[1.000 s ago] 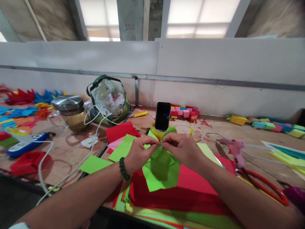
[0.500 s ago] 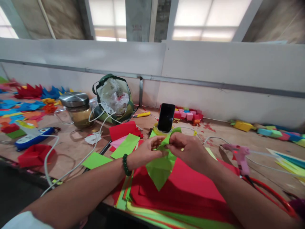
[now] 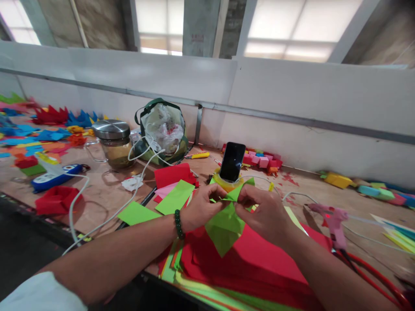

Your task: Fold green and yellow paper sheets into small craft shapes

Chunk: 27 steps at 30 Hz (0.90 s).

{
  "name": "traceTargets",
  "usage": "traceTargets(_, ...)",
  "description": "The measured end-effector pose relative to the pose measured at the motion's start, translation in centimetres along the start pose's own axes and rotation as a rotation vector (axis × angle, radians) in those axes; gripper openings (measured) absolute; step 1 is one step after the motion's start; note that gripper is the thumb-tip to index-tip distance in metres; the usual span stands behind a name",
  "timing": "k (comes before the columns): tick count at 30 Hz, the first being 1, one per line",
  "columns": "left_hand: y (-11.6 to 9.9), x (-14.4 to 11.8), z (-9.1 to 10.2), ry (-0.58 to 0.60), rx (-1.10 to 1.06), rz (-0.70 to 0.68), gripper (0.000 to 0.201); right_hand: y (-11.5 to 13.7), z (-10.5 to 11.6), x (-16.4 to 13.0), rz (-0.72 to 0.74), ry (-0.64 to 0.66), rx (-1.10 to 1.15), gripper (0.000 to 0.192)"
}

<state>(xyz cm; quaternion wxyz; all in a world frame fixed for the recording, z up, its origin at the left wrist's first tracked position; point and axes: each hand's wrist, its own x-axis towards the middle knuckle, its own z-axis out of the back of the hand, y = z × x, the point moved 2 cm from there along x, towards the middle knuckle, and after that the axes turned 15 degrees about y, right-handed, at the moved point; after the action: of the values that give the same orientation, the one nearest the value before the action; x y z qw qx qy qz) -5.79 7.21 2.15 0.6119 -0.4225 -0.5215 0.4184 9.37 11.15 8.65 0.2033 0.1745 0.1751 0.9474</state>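
A creased sheet of green paper (image 3: 226,229) is held up between my two hands, its pointed lower corner hanging over a stack of red paper (image 3: 259,263). My left hand (image 3: 202,207), with a dark green bead bracelet (image 3: 179,224) at the wrist, pinches the paper's left side between thumb and fingers. On the other side my right hand (image 3: 262,211) grips a folded upper part of it near the top corner. The fingertips hide part of the folds. Just behind the hands a dark phone (image 3: 232,162) leans upright on a yellow round holder.
A pink glue gun (image 3: 332,220) lies at the right with its cord. Left of my hands are loose green sheets (image 3: 138,214), a white cable (image 3: 106,224), a lidded glass jug (image 3: 113,144) and a bag (image 3: 165,131). A yellow utility knife (image 3: 198,155) lies behind.
The view has shifted, so the scene sits slightly farther right. My fingers have shifted a little along the green paper, and its upper part now lies folded more sideways between them.
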Motion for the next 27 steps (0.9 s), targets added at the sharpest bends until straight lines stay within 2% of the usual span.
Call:
traceTargets(7, -0.3, -0.1, -0.1, -0.023, -0.006, -0.007, 0.014, 0.6, -0.3, -0.2, 0.121, -0.082, -0.151, 0.010)
traceTargets(13, -0.1, -0.1, -0.1, 0.037, -0.069, -0.031, 0.010, 0.7, 0.0, 0.0, 0.200, -0.074, -0.136, 0.011)
traceTargets(19, 0.3, -0.2, -0.1, -0.054, 0.011, -0.038, 0.007, 0.4, -0.4, 0.0, 0.180, -0.069, -0.134, 0.012)
traceTargets(27, -0.8, -0.3, -0.5, -0.088, 0.036, -0.058, 0.019, 0.1, 0.1, 0.0, 0.062, -0.048, -0.087, 0.010)
